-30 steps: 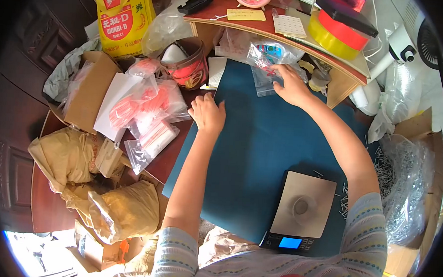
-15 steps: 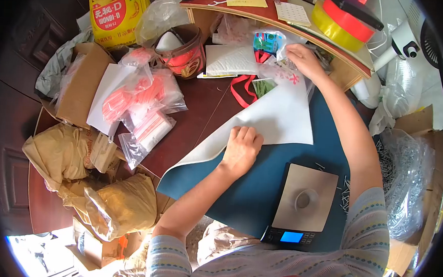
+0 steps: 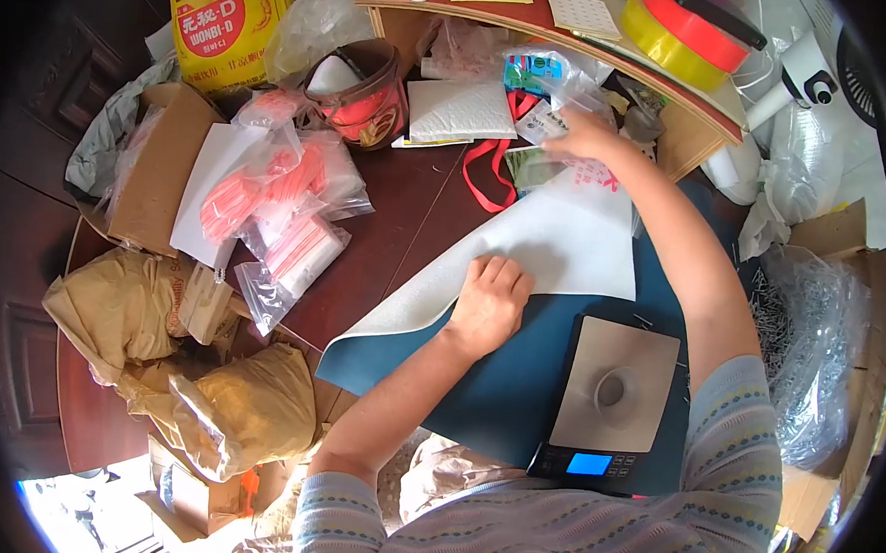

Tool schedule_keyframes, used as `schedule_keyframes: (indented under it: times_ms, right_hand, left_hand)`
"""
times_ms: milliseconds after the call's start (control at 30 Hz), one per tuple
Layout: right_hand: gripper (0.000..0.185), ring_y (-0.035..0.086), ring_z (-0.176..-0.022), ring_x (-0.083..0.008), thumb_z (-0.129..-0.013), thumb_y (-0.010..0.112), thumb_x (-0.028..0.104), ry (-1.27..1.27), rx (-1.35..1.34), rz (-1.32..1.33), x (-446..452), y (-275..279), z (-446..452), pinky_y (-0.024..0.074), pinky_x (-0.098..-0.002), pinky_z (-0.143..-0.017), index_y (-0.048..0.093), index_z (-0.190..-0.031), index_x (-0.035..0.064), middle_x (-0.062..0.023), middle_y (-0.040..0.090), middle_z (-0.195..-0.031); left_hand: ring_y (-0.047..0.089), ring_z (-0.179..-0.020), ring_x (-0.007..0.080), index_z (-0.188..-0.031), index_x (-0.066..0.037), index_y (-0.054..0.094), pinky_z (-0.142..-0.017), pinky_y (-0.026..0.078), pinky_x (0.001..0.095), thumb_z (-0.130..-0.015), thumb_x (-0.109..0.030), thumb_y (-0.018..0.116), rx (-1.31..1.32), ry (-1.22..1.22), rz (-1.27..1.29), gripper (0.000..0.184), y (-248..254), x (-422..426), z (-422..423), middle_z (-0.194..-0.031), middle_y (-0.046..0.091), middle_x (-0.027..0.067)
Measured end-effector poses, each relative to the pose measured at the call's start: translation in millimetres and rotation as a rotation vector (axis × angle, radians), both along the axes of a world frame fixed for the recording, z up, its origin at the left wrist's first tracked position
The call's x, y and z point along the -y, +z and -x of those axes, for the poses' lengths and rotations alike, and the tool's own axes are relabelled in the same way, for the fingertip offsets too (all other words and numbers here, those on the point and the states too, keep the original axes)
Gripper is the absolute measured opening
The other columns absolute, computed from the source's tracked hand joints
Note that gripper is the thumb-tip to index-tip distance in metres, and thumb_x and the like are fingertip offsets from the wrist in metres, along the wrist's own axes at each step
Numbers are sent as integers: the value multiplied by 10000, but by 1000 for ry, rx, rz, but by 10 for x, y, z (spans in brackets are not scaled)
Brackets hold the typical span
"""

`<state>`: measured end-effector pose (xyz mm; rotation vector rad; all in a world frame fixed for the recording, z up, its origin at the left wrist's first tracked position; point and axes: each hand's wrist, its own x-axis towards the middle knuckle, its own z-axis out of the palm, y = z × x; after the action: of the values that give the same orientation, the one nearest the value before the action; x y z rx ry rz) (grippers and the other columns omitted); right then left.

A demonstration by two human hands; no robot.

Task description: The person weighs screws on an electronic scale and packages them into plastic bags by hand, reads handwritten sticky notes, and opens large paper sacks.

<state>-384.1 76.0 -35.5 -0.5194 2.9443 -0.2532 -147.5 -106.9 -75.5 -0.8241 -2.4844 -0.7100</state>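
Observation:
My left hand point(image 3: 492, 301) is closed on the folded-over edge of a blue mat point(image 3: 477, 383), whose white underside point(image 3: 575, 233) faces up. My right hand point(image 3: 583, 136) reaches beneath the shelf, among clear plastic bags point(image 3: 573, 88); its fingertips are at a small white printed packet point(image 3: 541, 122). A red strap point(image 3: 486, 179) and a green packet point(image 3: 531, 168) lie on the red-brown table just left of that hand. On the mat at the right stands a scale point(image 3: 613, 386) with a small round dish point(image 3: 613, 391) on it and a lit blue display.
Plastic bags of pink strips point(image 3: 304, 249), a red bucket point(image 3: 367, 102) and a white padded envelope point(image 3: 460, 112) lie at the left and back. A box of screws point(image 3: 820, 346) stands right. Tape rolls point(image 3: 686, 39) sit on the wooden shelf point(image 3: 663, 88).
My left hand has come right and toward me, folding the mat back and exposing the table, strap and green packet. My right hand, at the plastic bags before, is now at the white packet.

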Motion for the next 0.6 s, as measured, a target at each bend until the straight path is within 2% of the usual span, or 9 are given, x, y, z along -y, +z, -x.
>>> schedule_keyframes:
  times_ms: [67,200,300,400,500,600]
  right_hand:
    - [663,476,-1145,-359,-710,674,478,42,-74,-169,103,-121,-28,398,-413,-949,541,-1120,-25,-231,521,-1199]
    - [610,494,-1136,-348,-665,702,348,2,5,-77,58,-21,-62,416,-416,-934,534,-1132,-7,-205,544,-1177]
    - [532,554,-1059,-336,-659,693,288,13,11,-90,32,132,-251,445,-419,-895,562,-1086,-2,-191,584,-1116]
    - [465,593,-992,-320,-659,689,275,37,11,-271,127,165,-290,472,-417,-849,595,-1017,-7,-193,616,-1035]
    - [526,582,-984,-346,-652,667,216,39,-69,-274,150,55,-263,466,-418,-853,536,-1104,-18,-220,596,-1049]
    - [492,585,-981,-346,-660,664,190,38,-45,-205,137,111,-317,470,-407,-854,545,-1090,-17,-227,597,-1037]
  left_hand:
    - [510,-799,248,-849,-57,592,-798,380,376,-640,-5,570,-4,-17,10,217,-9,-2,-6,-789,500,77]
    - [510,-789,249,-838,-51,587,-801,381,375,-636,-8,562,0,-31,16,208,-32,3,-15,-769,496,78]
    - [510,-786,249,-831,-50,581,-800,382,374,-634,-7,561,1,-32,10,202,-8,-2,-4,-767,495,80]
    - [509,-785,251,-828,-50,578,-800,382,374,-631,-7,562,-1,-29,2,202,-7,-10,-6,-769,494,84]
    - [510,-786,255,-830,-51,578,-800,383,375,-629,-8,564,0,-35,-1,206,-25,-7,0,-773,494,87]
    - [511,-789,260,-834,-49,579,-800,384,377,-626,-7,565,6,-37,-5,212,-20,-1,-1,-778,494,89]
